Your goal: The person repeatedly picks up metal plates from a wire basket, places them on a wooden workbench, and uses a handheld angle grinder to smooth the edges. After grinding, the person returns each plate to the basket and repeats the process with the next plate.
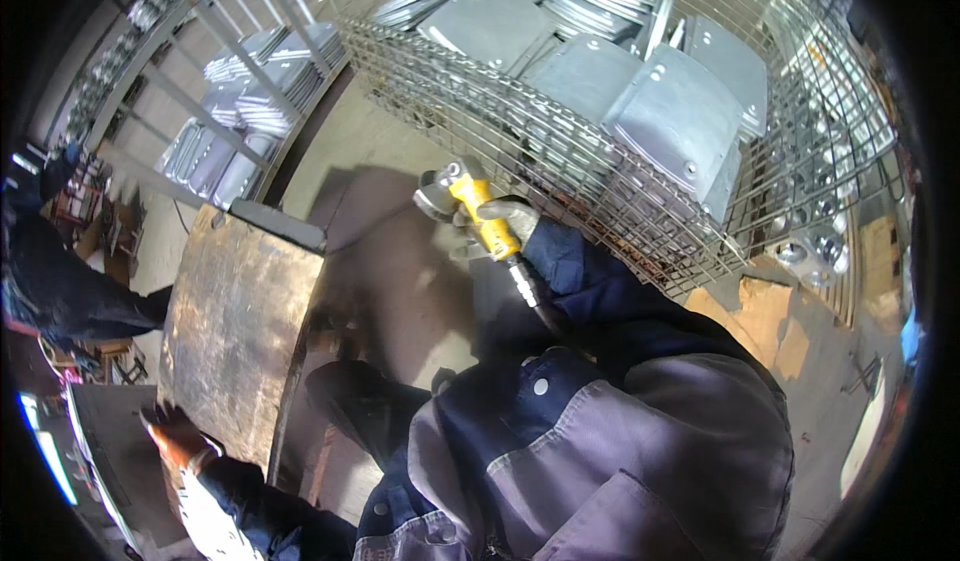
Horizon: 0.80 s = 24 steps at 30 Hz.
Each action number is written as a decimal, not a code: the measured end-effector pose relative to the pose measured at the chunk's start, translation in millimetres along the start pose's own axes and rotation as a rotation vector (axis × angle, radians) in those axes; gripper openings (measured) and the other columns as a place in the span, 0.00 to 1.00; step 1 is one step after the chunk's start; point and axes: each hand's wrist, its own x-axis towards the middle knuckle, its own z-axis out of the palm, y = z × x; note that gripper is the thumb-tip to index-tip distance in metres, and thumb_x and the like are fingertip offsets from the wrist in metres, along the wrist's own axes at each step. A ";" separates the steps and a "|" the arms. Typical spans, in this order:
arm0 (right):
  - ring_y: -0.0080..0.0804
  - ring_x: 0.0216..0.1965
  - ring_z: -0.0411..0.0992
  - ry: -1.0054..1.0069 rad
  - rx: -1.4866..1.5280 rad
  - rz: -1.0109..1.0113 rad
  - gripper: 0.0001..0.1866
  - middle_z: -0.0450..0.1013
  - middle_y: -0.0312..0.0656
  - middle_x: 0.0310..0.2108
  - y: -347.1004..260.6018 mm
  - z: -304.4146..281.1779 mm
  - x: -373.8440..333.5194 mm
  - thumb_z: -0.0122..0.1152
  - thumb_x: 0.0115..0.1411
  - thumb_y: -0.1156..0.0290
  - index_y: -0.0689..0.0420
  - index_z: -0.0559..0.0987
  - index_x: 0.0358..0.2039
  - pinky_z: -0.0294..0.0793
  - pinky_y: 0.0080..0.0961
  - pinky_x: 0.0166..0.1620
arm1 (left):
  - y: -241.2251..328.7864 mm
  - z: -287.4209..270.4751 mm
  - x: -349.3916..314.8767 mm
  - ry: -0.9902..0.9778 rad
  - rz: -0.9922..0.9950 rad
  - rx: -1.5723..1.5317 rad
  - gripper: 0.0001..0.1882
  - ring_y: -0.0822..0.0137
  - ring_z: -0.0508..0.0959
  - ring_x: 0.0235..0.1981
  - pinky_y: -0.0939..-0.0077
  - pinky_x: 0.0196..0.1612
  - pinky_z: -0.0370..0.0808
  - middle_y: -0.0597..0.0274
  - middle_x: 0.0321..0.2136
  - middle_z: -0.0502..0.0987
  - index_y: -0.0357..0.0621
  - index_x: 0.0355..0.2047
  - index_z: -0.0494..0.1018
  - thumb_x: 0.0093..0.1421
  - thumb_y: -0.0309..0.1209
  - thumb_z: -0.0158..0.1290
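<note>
My right hand point(512, 215), in a grey glove, is closed around the yellow body of an air-powered angle grinder point(470, 190). The tool's round head points up and left, and a metal fitting with a dark hose runs from its lower end towards my sleeve. It is held in the air between the worn wooden worktop point(235, 331) and the wire basket. Over at the lower left, my left hand point(178, 438) lies on the worktop's near left edge, its fingers stretched out and nothing seen in them. A pale band circles that wrist.
A large wire basket point(520, 107) at the far right holds stacked grey metal panels point(678, 111). Further panels sit in a metal rack point(165, 79) at the far left. A dark bar point(278, 225) lines the worktop's far edge. Another person point(75, 286) in dark clothes stands left.
</note>
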 end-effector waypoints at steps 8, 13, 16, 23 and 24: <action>0.35 0.35 0.76 0.066 -0.091 0.039 0.22 0.76 0.46 0.36 5.7 -7.0 -11.8 0.61 0.53 0.67 0.64 0.73 0.46 0.77 0.32 0.41 | 0.3 444.0 -169.4 -1.114 0.350 0.260 0.27 0.60 0.65 0.60 0.67 0.63 0.60 0.50 0.61 0.62 0.35 0.62 0.57 0.67 0.37 0.42; 0.27 0.23 0.73 0.078 -0.313 -0.041 0.12 0.74 0.40 0.22 10.0 -18.5 -29.7 0.61 0.53 0.63 0.60 0.79 0.27 0.73 0.23 0.26 | -19.2 599.8 -325.6 -1.730 0.253 -0.080 0.43 0.63 0.68 0.57 0.72 0.60 0.65 0.50 0.57 0.67 0.31 0.62 0.54 0.59 0.54 0.51; 0.25 0.20 0.71 0.062 -0.229 0.323 0.12 0.73 0.37 0.20 -6.2 -30.4 -23.7 0.56 0.55 0.63 0.59 0.78 0.25 0.71 0.22 0.24 | -46.9 672.0 -398.4 -1.720 -0.167 0.098 0.43 0.65 0.71 0.53 0.76 0.54 0.69 0.53 0.55 0.69 0.34 0.62 0.56 0.56 0.50 0.58; 0.24 0.24 0.69 0.125 -0.400 0.060 0.13 0.72 0.37 0.24 -32.0 -45.1 -69.3 0.56 0.58 0.63 0.60 0.75 0.36 0.70 0.24 0.28 | -142.8 807.6 -477.2 -1.798 0.235 0.371 0.29 0.66 0.73 0.45 0.77 0.47 0.70 0.55 0.46 0.74 0.34 0.56 0.64 0.63 0.45 0.49; 0.25 0.24 0.70 0.122 -0.399 0.053 0.12 0.72 0.37 0.24 -34.9 -46.5 -71.8 0.56 0.58 0.64 0.60 0.75 0.36 0.70 0.25 0.28 | -149.2 820.3 -487.5 -1.799 0.365 0.460 0.29 0.66 0.73 0.45 0.77 0.47 0.70 0.54 0.45 0.75 0.33 0.55 0.65 0.64 0.45 0.48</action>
